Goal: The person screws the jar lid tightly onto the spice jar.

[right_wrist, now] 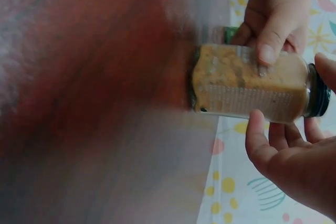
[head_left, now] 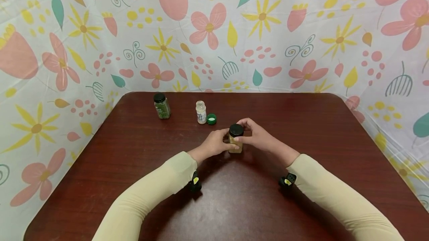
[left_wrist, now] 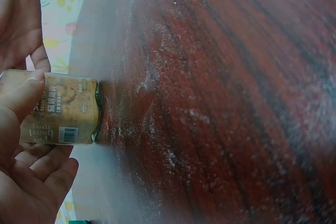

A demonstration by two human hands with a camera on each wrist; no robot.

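A square glass jar of yellowish-brown powder (head_left: 235,148) with a black lid (head_left: 236,130) stands upright near the middle of the table. My left hand (head_left: 213,144) grips its body from the left, thumb laid across the front label, as the left wrist view also shows. From the right, my right hand (head_left: 260,137) holds the jar's upper part, its thumb and fingers around the lid end. In the right wrist view the lid (right_wrist: 318,92) sits on the jar's neck. A printed label with a barcode (left_wrist: 68,134) faces the left wrist camera.
Farther back stands a small white-labelled bottle (head_left: 201,115) with its mouth uncovered, a green cap (head_left: 211,119) beside it. A black-lidded jar with green contents (head_left: 162,109) is at the back left. The dark red-brown table (head_left: 295,114) meets a flower-patterned cloth behind.
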